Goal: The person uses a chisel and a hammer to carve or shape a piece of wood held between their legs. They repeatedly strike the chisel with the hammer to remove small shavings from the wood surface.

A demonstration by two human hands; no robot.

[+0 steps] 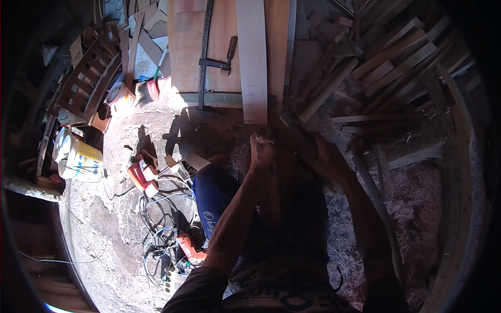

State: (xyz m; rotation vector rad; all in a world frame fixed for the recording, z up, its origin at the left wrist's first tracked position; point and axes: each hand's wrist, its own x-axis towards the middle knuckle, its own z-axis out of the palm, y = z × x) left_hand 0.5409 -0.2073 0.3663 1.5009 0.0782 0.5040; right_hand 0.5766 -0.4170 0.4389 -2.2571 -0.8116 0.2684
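Observation:
In shadow between my knees, my left hand (259, 153) is closed near the top of a narrow wooden piece (269, 195), whose lower end fades into the dark. Beside it, my right hand (327, 159) is wrapped around a dark, elongated object (293, 122) that slants up and left; its kind is too dim to make out. Just beyond my left hand is the near end of a long pale board (254, 99). This board lies over wider wooden panels (224, 31).
A bar clamp (204, 62) lies on the panels. On the left are a white bucket (83, 160), an open paint can (120, 96), an orange power tool (143, 173), a drill (190, 247) and tangled cables (151, 221). Stacked lumber (396, 68) and wood shavings (349, 245) lie right.

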